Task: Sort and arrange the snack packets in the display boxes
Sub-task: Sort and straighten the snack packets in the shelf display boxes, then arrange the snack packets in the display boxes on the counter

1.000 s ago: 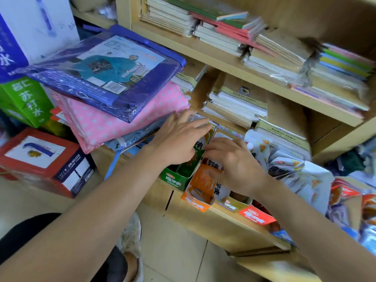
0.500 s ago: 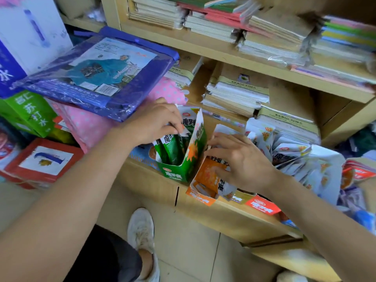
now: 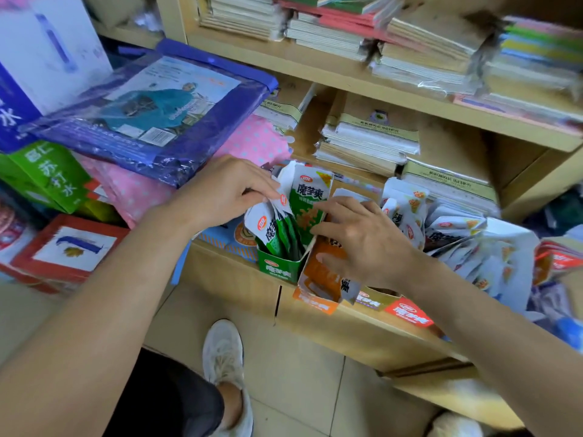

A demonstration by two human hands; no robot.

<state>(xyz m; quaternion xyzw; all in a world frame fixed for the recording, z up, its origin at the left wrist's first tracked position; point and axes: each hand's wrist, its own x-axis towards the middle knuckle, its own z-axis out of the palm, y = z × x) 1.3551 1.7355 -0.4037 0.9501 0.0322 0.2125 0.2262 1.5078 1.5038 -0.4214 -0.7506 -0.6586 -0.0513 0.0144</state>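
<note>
The white top edge of one of the green packets (image 3: 273, 236) is pinched between the thumb and the curled fingers of the left hand (image 3: 225, 192), just above the open mouth of the green display box (image 3: 277, 270). These fingers (image 3: 263, 190) are kept close together and bent at the knuckles. The right hand (image 3: 362, 244) is laid palm down, its fingers slightly spread and loosely bent. The tips of the first two are set against the tall raised flap of the green display box, and the thumb is pressed on the face of the orange display box (image 3: 317, 280) just beside it. Whether anything is gripped under that palm cannot be told.

Several green packets are stood upright in the green display box, leaning to the left. A packet with dark lettering is seen in the orange display box, whose front overhangs the edge of the wooden shelf (image 3: 347, 332). An olive box (image 3: 375, 300) and a red box (image 3: 410, 313) are lined up to its right, their contents hidden by the right forearm. Further right, white packets (image 3: 457, 247) with orange marks are heaped loosely, fanned against one another.
</note>
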